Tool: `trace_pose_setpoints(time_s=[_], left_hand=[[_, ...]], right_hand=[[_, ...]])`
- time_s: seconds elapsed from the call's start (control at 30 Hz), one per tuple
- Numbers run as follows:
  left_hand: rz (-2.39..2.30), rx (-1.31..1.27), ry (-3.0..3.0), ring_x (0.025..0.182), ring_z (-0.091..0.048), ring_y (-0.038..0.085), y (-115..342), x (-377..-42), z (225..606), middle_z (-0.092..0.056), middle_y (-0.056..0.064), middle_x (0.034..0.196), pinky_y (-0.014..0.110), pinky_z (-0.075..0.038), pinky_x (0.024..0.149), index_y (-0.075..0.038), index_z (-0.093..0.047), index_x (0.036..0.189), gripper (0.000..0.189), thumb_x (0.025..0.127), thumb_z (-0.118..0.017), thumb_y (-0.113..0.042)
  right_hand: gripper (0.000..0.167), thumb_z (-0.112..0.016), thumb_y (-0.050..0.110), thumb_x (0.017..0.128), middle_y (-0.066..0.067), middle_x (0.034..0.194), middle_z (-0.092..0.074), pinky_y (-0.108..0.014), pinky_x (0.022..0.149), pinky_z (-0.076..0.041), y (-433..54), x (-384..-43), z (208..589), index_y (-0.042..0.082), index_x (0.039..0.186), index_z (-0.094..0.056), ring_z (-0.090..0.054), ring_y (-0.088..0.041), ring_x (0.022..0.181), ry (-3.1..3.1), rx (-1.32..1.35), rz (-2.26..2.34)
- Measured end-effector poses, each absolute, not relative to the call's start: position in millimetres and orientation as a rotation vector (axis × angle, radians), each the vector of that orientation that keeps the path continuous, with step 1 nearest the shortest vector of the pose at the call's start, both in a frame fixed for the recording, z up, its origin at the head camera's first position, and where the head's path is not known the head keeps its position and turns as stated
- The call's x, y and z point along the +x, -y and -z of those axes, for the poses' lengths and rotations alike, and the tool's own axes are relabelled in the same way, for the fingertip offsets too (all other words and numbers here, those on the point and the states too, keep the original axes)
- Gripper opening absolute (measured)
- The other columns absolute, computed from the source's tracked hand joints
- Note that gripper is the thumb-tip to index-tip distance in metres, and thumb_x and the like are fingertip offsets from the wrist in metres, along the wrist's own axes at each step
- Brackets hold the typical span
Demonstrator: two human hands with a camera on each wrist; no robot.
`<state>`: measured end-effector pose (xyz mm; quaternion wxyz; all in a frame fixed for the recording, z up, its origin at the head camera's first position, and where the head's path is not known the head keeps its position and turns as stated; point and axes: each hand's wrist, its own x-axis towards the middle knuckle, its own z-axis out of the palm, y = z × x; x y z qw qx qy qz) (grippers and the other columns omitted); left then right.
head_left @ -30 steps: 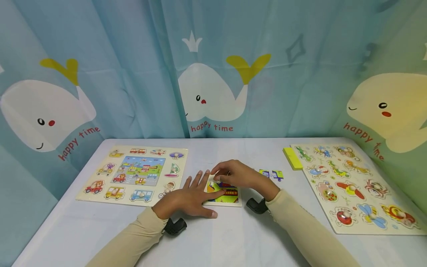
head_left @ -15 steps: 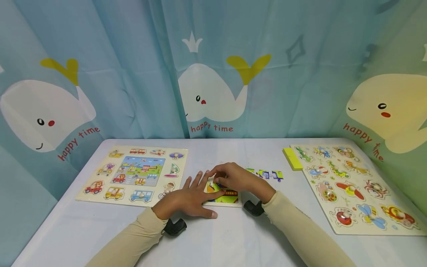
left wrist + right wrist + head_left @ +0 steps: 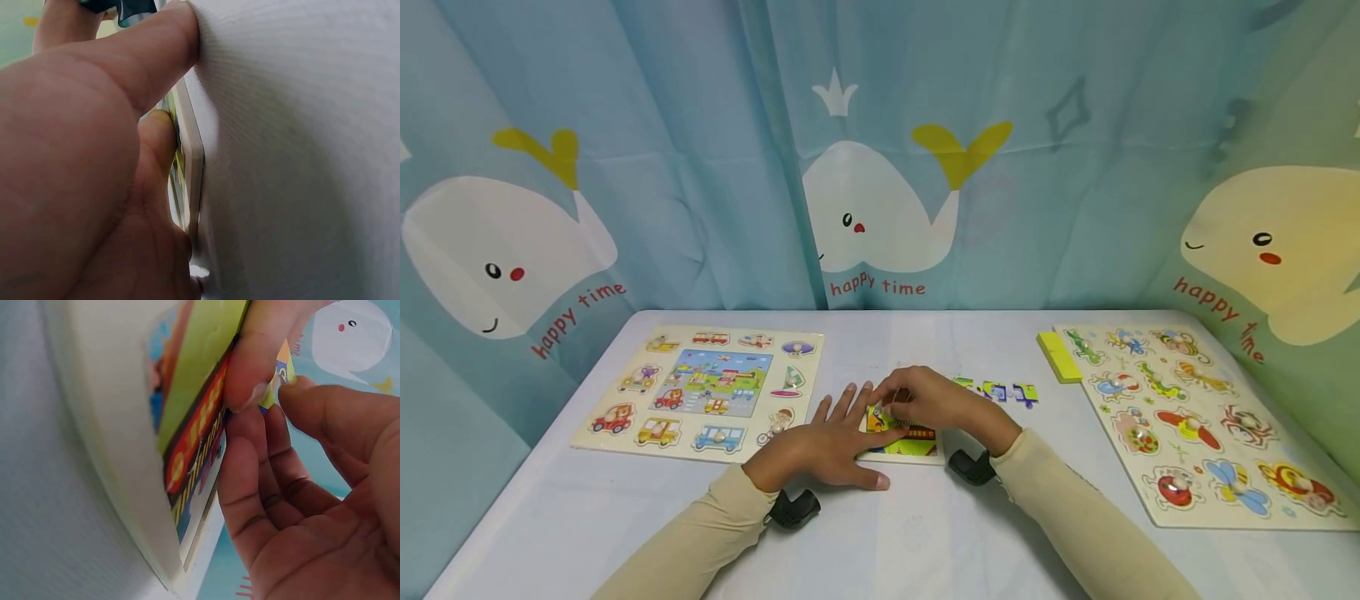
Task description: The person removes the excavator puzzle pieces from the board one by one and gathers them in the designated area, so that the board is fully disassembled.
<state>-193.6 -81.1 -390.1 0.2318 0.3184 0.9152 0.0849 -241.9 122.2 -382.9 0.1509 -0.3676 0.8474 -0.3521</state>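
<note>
A small jigsaw board (image 3: pixel 938 459) with a bright vehicle picture lies mid-table. My left hand (image 3: pixel 827 450) is spread over its left side, one finger reaching across the picture; its thumb (image 3: pixel 178 31) lies on the cloth beside the board's pale edge (image 3: pixel 195 156). Over the upper part of the board, my right hand (image 3: pixel 928 400) pinches a yellow jigsaw piece (image 3: pixel 282 374) between thumb and fingers, close to the left hand's finger (image 3: pixel 250 369). The right hand covers the board's upper right. Several loose jigsaw pieces (image 3: pixel 995 392) lie behind the right hand.
A vehicle peg puzzle (image 3: pixel 752 446) lies to the left and an insect peg puzzle (image 3: pixel 1120 454) to the right. A yellow block (image 3: pixel 1059 358) sits against the insect puzzle's left edge. A blue whale-print curtain (image 3: pixel 1037 233) stands behind the table.
My right hand has moved slightly left and nearer over the board, uncovering a loose piece behind it. A yellow patterned patch now shows at the board's upper left. The left hand stays in place.
</note>
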Motion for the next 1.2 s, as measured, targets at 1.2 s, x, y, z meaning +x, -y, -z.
trace_pose_setpoints(time_s=[1.2], left_hand=[[-0.246, 0.860, -2.523, 0.144, 0.017, 0.033, 81.4, -193.2, 392.3, 0.015, 0.013, 0.160, 0.058, 0.004, 0.112, -0.037, -0.036, 0.151, 0.068, 0.090, -0.056, -0.061]], right_hand=[[0.021, -0.061, 0.001, 0.093, 0.000, 0.098, -0.068, -0.028, 0.081, -0.050, -132.9, -247.9, 378.5, 0.000, 0.112, -0.069, -0.060, -0.011, 0.086, -2.261, -1.039, 0.946]])
